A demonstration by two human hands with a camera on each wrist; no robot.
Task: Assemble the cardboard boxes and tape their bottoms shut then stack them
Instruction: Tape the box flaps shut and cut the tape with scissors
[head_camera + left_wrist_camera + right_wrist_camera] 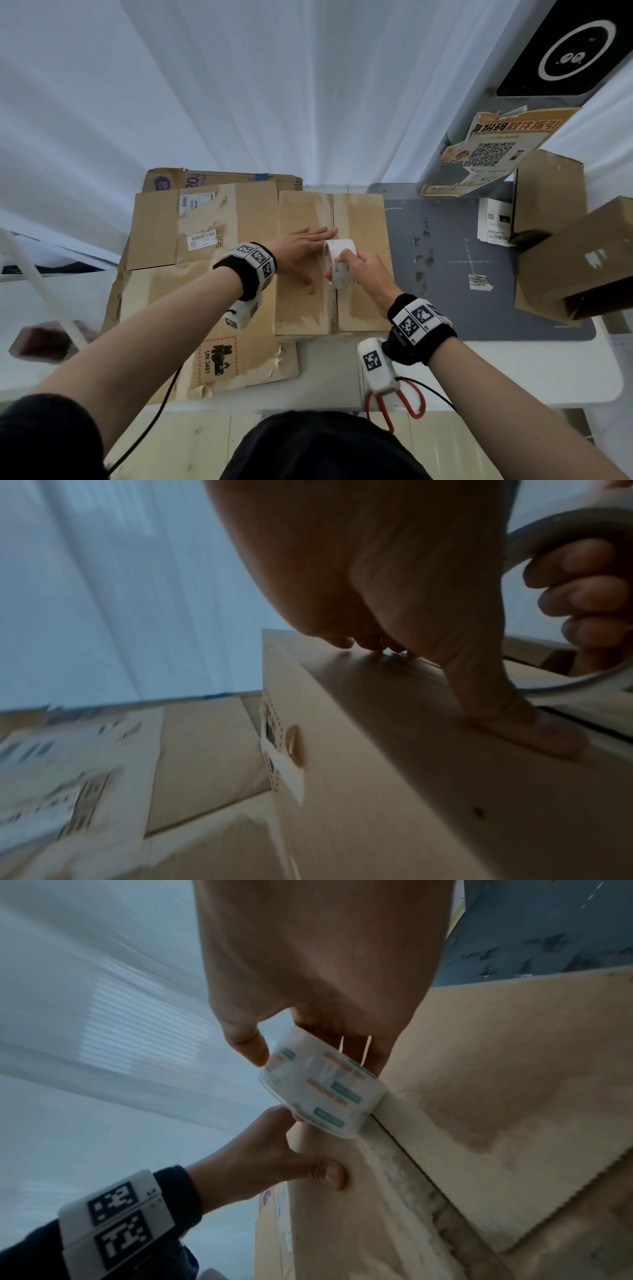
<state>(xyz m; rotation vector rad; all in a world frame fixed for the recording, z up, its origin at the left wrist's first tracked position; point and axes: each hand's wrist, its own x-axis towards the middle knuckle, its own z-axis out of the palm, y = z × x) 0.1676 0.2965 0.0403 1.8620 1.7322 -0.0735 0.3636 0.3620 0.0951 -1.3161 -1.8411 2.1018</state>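
White curtains back a counter (513, 370) carrying a grey mat (445, 240), flattened cardboard (205, 233) at the person's left and two assembled boxes (565, 246) leaning together at the far right. Head view: the box in hand (363, 260) stands bottom-up at centre, its two flaps closed along a middle seam. The left hand (301, 248) lies flat on the left flap, fingers straight, pressing it down. The right hand (363, 270) curls round a tape roll (337, 262) set on edge over the seam, about midway along it. Red-handled scissors (400, 407) lie at the near edge of the counter, not yet needed.

Left wrist view: the left hand (394, 588) bears on the box top (428, 750) with its thumb and fingertips (363, 642) touching the card; the tape roll (534, 539) and the curled fingers of the right hand (582, 593) appear at the right edge.

Right wrist view: the right hand (325, 961) pinches the tape roll (325, 1093) between thumb and fingers, its rim touching the seam (411, 1172). A pale strip seems to run along the seam nearer the camera, though blur leaves it unclear whether this is fresh tape or old residue. The left hand (260, 1158) steadies the adjoining flap.

Progress, as judged: two boxes appear finished though not squarely stacked; this box is folded and mid-taping; cutting, stacking and the flat stock remain.
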